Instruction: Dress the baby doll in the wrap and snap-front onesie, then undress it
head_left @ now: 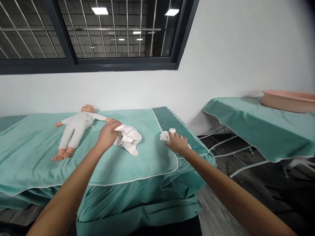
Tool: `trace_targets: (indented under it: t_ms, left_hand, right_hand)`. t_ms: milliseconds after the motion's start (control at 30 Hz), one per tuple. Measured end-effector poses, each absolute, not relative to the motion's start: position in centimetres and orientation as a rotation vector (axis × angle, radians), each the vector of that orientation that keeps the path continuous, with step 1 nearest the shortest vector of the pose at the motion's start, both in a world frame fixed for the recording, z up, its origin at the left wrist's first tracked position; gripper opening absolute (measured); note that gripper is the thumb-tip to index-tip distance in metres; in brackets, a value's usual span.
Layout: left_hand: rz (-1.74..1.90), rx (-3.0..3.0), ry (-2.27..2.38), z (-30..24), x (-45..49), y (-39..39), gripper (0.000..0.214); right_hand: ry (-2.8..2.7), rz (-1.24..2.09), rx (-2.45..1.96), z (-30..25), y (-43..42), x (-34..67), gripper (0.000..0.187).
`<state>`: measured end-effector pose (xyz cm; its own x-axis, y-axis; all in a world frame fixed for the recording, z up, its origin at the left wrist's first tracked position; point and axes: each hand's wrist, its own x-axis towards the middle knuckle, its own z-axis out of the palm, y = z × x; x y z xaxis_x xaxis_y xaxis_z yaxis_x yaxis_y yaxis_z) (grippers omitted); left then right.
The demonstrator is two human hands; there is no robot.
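My left hand (108, 134) is closed on the edge of a crumpled white baby garment (129, 138) with a small print, which hangs just over or on the green cover. Over to the right, my right hand (177, 143) is closed on a second white printed cloth (164, 135), bunched near the cover's edge; its kind cannot be made out, and my hand hides part of it. A baby doll (80, 123) in a pale long-sleeved suit lies on its back, left of my left hand.
The green cover (152, 160) with white piping lies over a bed against the white wall, below a barred window (115, 64). On the right, a second green-draped table (236, 124) bears a pink basin (287, 101). Metal legs (228, 153) stand in the gap between.
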<state>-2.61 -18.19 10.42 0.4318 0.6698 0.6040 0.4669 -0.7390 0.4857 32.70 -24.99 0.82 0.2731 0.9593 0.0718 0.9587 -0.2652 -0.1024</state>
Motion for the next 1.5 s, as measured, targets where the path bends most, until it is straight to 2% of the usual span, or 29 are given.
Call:
trace_targets:
  t_ms: [67, 100, 167, 233, 300, 367, 500, 600, 700, 833, 900, 967, 1033, 1100, 1200, 1333, 1500]
  left_hand:
    - [1.036, 2.564, 0.958, 12.4, -1.8, -18.6, 0.035]
    - [0.963, 2.617, 0.948, 13.3, -1.4, -18.9, 0.037]
    - [0.876, 2.719, 0.918, 15.3, -0.5, -20.0, 0.037]
    - [0.852, 2.813, 0.873, 17.3, 0.3, -21.4, 0.035]
    - [0.869, 2.890, 0.846, 18.9, 0.6, -22.9, 0.033]
    - [0.936, 2.951, 0.929, 20.2, 0.2, -23.9, 0.036]
    - [1.077, 2.958, 1.340, 21.4, -2.1, -23.9, 0.042]
    - [1.124, 2.870, 1.507, 21.6, -3.6, -23.0, 0.034]
    - [1.057, 2.799, 1.464, 21.3, -4.0, -22.7, 0.022]
    - [0.968, 2.828, 1.447, 20.3, -3.0, -23.0, 0.037]
    - [1.003, 2.929, 1.425, 19.5, -2.3, -22.9, 0.032]
    - [1.019, 2.972, 1.307, 18.6, -1.8, -22.3, 0.025]
    - [1.052, 2.873, 1.201, 17.6, -1.4, -21.4, 0.027]
    - [1.121, 2.727, 1.166, 16.5, -1.2, -20.2, 0.033]
    - [1.146, 2.679, 1.261, 14.8, -1.2, -18.8, 0.042]
    - [0.993, 2.728, 1.531, 12.4, -2.5, -17.5, 0.041]
    - [0.981, 2.527, 1.581, 10.8, -6.0, -16.5, 0.039]
  right_hand:
    - [-1.925, 0.024, -2.208, 3.3, -25.4, 30.2, 0.071]
    - [-2.013, 0.055, -2.055, 5.0, -25.7, 28.7, 0.070]
    - [-2.086, 0.314, -1.475, 8.7, -26.1, 25.4, 0.068]
    - [-2.079, 0.470, -1.195, 12.2, -26.3, 22.3, 0.061]
    - [-2.041, 0.394, -1.248, 15.2, -26.4, 20.2, 0.042]
    - [-2.026, 0.234, -1.340, 17.4, -26.3, 19.2, 0.032]
    - [-2.064, -0.015, -1.457, 20.1, -26.6, 19.5, 0.033]
    - [-2.137, -0.117, -1.583, 21.2, -27.0, 20.2, 0.034]
    - [-2.133, -0.182, -1.633, 21.6, -27.2, 20.5, 0.037]
    - [-2.073, -0.259, -1.528, 21.0, -27.0, 20.3, 0.038]
    - [-2.072, -0.306, -1.475, 20.5, -26.8, 19.9, 0.037]
    - [-2.091, -0.363, -1.501, 20.2, -26.7, 19.6, 0.031]
    - [-2.121, -0.420, -1.617, 19.9, -26.4, 19.4, 0.019]
    - [-2.167, -0.457, -1.775, 19.5, -26.0, 19.4, 0.019]
    - [-2.240, -0.481, -1.986, 18.5, -24.9, 20.3, 0.033]
    - [-2.276, -0.461, -2.097, 15.9, -23.2, 22.8, 0.030]
    - [-2.199, -0.345, -2.062, 13.2, -23.2, 27.0, 0.028]
